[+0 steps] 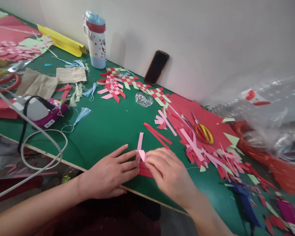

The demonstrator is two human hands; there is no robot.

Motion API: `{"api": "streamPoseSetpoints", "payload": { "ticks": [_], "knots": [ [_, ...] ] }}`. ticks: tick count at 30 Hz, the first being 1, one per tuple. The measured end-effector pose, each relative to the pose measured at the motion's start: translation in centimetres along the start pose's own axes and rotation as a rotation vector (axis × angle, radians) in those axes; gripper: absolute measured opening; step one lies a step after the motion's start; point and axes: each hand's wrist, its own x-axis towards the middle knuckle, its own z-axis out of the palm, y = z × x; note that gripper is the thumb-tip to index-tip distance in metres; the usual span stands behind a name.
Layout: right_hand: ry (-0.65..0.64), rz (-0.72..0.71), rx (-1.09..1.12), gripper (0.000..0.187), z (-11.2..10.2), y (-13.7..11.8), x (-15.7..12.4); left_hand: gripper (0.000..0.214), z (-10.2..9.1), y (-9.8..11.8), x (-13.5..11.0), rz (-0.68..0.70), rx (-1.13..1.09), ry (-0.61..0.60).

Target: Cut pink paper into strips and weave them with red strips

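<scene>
My left hand (pixel 113 170) lies flat near the front edge of the green table (pixel 105 124), fingers stretched out and pressing on a pink paper strip (pixel 140 144). My right hand (pixel 167 170) pinches the folded end of that same strip. Red paper strips (pixel 145 171) lie under both hands. More loose red strips (pixel 157 133) rest just beyond the fingers.
Woven red, pink and green paper pieces (pixel 118 86), a bead dish (pixel 144 99), a phone (pixel 156 67) and a bottle (pixel 95 39) sit behind. Scissors (pixel 203 131) lie on red paper scraps at right, beside crinkled plastic wrap (pixel 272 111). A glue gun (pixel 48 113), cable and tassels are left.
</scene>
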Motion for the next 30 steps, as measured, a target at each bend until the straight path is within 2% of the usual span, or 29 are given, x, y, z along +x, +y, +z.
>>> {"api": "streamPoseSetpoints", "payload": {
  "ticks": [5,12,15,16,18,21,23,26,30],
  "knots": [
    [0.031,0.071,0.011,0.014,-0.7,-0.1,-0.7,0.056,-0.1,0.2,0.1,-0.008,0.013,0.000],
    [-0.033,0.179,0.261,0.009,-1.7,1.1,-0.2,0.058,0.3,-0.1,-0.1,0.019,-0.025,-0.003],
    [0.017,0.383,0.286,0.017,-1.7,3.4,0.6,0.057,0.3,-0.2,0.0,0.015,-0.029,-0.013],
    [0.032,0.487,0.252,0.020,-1.5,4.5,1.0,0.056,0.3,-0.2,0.0,0.015,-0.029,-0.018],
    [0.062,0.603,0.123,0.021,-0.6,6.8,1.8,0.057,0.2,-0.3,0.0,0.018,-0.030,-0.032],
    [0.005,0.616,0.020,0.023,1.2,9.8,3.0,0.059,0.1,-0.3,-0.1,0.018,-0.033,-0.044],
    [-0.017,0.606,0.011,0.021,2.2,10.8,3.6,0.060,0.0,-0.3,-0.1,0.017,-0.032,-0.048],
    [-0.054,0.593,0.022,0.018,3.0,11.2,4.0,0.059,-0.1,-0.3,0.0,0.018,-0.027,-0.057],
    [-0.083,0.608,0.030,0.016,3.0,11.0,4.0,0.057,-0.1,-0.3,0.1,0.014,-0.031,-0.059]
  ]
}}
